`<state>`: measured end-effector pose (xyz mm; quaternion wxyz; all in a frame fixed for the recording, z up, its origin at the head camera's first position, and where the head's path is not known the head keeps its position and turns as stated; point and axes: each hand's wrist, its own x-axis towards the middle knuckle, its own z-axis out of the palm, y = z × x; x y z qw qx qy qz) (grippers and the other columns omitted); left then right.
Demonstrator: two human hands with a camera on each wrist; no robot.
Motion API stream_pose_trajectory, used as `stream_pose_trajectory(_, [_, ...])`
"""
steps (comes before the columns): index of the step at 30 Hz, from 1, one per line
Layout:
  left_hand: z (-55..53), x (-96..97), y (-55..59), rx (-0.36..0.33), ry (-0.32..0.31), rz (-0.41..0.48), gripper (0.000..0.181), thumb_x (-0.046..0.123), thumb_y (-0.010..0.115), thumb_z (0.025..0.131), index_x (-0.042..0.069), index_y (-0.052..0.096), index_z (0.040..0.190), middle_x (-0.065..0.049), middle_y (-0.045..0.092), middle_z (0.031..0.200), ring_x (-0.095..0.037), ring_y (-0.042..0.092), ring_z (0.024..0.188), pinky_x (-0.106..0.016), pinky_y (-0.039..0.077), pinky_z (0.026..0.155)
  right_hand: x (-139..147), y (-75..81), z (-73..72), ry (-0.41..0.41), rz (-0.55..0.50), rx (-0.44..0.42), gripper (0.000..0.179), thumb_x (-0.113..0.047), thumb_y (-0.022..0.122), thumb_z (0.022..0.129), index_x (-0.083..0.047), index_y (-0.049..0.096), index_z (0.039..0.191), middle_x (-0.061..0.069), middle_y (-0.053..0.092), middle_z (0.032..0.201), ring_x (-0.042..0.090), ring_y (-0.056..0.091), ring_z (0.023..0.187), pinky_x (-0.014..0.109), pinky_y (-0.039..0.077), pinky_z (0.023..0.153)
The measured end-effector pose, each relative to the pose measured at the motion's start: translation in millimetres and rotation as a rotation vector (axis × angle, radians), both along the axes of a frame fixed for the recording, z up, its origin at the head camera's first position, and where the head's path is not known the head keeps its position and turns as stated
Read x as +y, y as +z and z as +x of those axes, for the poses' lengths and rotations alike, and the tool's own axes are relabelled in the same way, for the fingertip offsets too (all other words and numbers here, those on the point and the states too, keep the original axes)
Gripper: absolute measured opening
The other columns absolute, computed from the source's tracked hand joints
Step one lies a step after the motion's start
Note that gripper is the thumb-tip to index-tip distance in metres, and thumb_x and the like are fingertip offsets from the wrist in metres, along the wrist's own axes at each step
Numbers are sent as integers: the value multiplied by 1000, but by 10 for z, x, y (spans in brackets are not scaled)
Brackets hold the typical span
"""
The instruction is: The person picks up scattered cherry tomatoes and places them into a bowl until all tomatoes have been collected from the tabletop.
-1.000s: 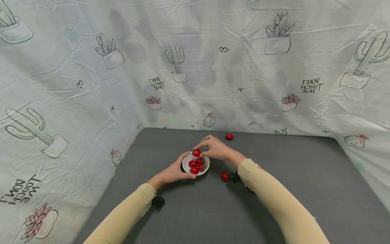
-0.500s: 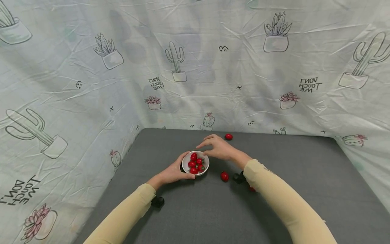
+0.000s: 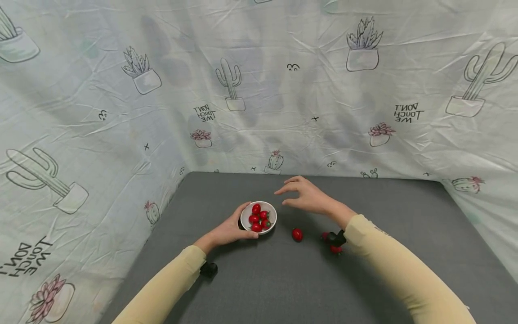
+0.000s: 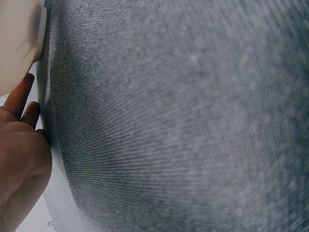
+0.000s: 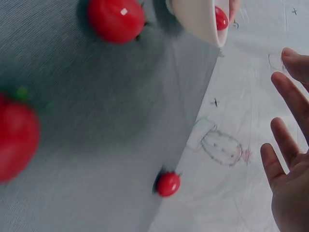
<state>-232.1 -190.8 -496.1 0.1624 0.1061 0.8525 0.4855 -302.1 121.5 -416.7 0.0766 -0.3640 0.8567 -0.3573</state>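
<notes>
A small white bowl point(image 3: 271, 227) stands on the grey table, with several red cherry tomatoes point(image 3: 254, 219) inside. My left hand point(image 3: 228, 230) holds it from the left, thumb along the near side and fingers round the far left. In the left wrist view, fingertips touch the outer wall of the bowl point(image 4: 17, 43). My right hand point(image 3: 309, 196) hovers to the right of the bowl, fingers spread and holding nothing. Beyond it lies a cherry tomato point(image 5: 168, 184), hidden by this hand in the head view. Another loose cherry tomato point(image 3: 297, 234) lies right of the bowl.
Below my right wrist lie a further cherry tomato point(image 3: 336, 249) and one partly hidden by the black wrist camera point(image 3: 337, 238). A white cactus-print cloth point(image 3: 259, 90) hangs behind and to the left of the grey table point(image 3: 259, 288).
My right hand has let a cherry tomato go into the bowl and moved away to the right. It now covers the far tomato. My left hand stays on the bowl.
</notes>
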Motion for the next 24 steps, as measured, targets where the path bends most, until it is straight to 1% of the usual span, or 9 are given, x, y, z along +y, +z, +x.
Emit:
stream_pose_trajectory(2, [3, -4, -3, 2, -3, 6, 109, 37, 88, 82, 28, 17, 165, -6, 27, 164, -27, 34, 145, -56, 31, 113, 95, -4, 14, -15, 3, 5, 33, -22, 75, 96, -24, 73, 129, 3, 56, 141, 26, 39, 140, 57, 42, 103])
stream_pose_trajectory(5, [7, -10, 3, 5, -10, 12, 108, 36, 88, 82, 29, 18, 164, -5, 27, 164, -27, 34, 145, -55, 32, 113, 233, -16, 36, -31, 8, 17, 34, -22, 76, 95, -22, 73, 130, 3, 57, 139, 28, 39, 139, 58, 41, 103])
stream_pose_trajectory(8, [5, -18, 1, 9, -16, 6, 108, 37, 88, 82, 29, 18, 164, -5, 27, 164, -27, 34, 145, -55, 32, 112, 359, -51, 53, -51, 22, 21, 35, -24, 77, 95, -21, 73, 130, 3, 59, 138, 29, 39, 138, 58, 40, 103])
stream_pose_trajectory(14, [-1, -21, -11, 14, -15, -5, 108, 38, 88, 82, 29, 18, 164, -6, 26, 165, -27, 34, 146, -55, 32, 112, 568, -157, 103, -83, 53, 36, 35, -26, 78, 93, -22, 74, 128, 6, 61, 136, 33, 41, 136, 63, 35, 105])
stream_pose_trajectory(16, [-3, -22, -22, 15, -13, -6, 109, 38, 88, 82, 29, 17, 164, -6, 27, 164, -28, 34, 145, -55, 32, 113, 619, -205, 122, -84, 66, 44, 35, -27, 79, 93, -22, 74, 128, 6, 61, 135, 34, 42, 135, 65, 34, 105])
stream_pose_trajectory(21, [-9, -15, -28, 19, -14, -6, 109, 39, 87, 82, 28, 17, 165, -6, 26, 165, -27, 33, 146, -55, 32, 113, 718, -307, 184, -72, 81, 50, 36, -30, 79, 92, -23, 74, 127, 1, 64, 131, 33, 43, 134, 65, 32, 106])
stream_pose_trajectory(24, [-12, -1, -17, 21, -13, -13, 109, 40, 88, 82, 29, 17, 164, -4, 26, 165, -26, 33, 146, -54, 31, 113, 782, -360, 237, -62, 82, 60, 38, -31, 80, 92, -20, 74, 128, -1, 66, 127, 34, 44, 133, 65, 33, 105])
